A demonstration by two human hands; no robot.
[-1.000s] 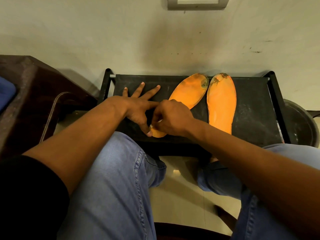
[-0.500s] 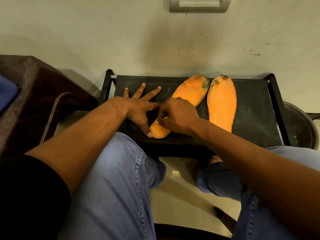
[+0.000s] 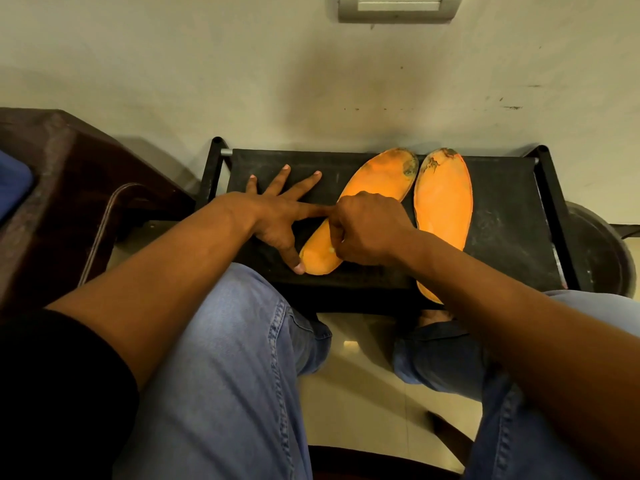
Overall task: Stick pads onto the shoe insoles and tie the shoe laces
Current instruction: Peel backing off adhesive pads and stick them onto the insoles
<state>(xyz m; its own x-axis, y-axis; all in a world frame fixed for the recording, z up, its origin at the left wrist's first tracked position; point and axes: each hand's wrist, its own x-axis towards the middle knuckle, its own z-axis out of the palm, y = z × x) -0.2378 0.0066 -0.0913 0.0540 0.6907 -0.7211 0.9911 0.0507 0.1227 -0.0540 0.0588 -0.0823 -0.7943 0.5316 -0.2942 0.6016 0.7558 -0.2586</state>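
Right hand (image 3: 367, 230), fingers curled, pinches a small pale pad (image 3: 333, 250) at the heel of the slanting left insole (image 3: 367, 206); spread left hand (image 3: 277, 216) steadies it.

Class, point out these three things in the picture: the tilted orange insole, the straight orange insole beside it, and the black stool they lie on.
tilted orange insole (image 3: 375, 178): head view, bare forefoot.
straight orange insole (image 3: 443, 195): head view, its middle.
black stool (image 3: 502, 220): head view, bare seat at right.

Black stool (image 3: 505, 216), two orange insoles (image 3: 445, 199), left hand (image 3: 277, 216)
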